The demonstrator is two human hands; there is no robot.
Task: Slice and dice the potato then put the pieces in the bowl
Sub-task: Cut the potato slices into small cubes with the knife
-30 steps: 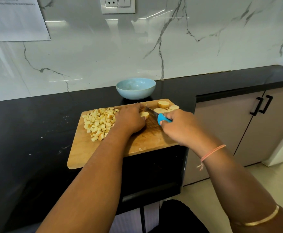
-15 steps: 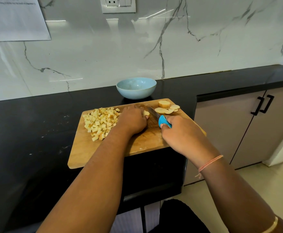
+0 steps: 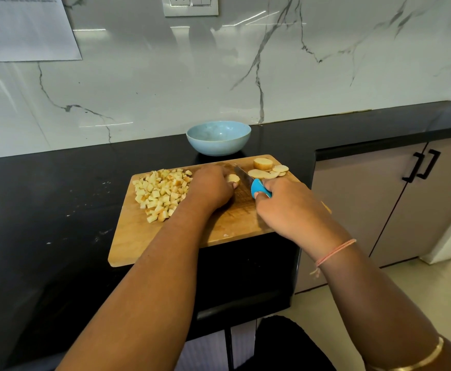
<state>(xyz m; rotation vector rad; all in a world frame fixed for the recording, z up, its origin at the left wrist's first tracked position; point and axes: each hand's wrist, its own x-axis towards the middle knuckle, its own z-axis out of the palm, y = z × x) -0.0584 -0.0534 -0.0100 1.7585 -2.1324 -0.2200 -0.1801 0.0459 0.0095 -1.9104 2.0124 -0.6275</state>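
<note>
On the wooden cutting board (image 3: 192, 236) my left hand (image 3: 211, 187) holds down a small potato piece (image 3: 233, 178) with curled fingers. My right hand (image 3: 286, 204) grips the blue handle of a knife (image 3: 256, 187); its blade (image 3: 243, 174) stands just right of that piece. A heap of diced potato cubes (image 3: 161, 192) lies at the board's left. A thick potato end (image 3: 263, 164) and several thin slices (image 3: 268, 172) lie at the board's far right corner. The light blue bowl (image 3: 218, 137) stands behind the board with nothing in it.
The board's near right corner overhangs the black counter (image 3: 58, 210) edge. A marble wall (image 3: 219, 76) with a socket rises behind the bowl. Grey cabinet doors (image 3: 406, 196) with black handles stand to the right, above a pale floor.
The knife and my right hand have shifted slightly along the board beside the held piece. My left hand stays on the potato piece. Cubes and slices have not moved.
</note>
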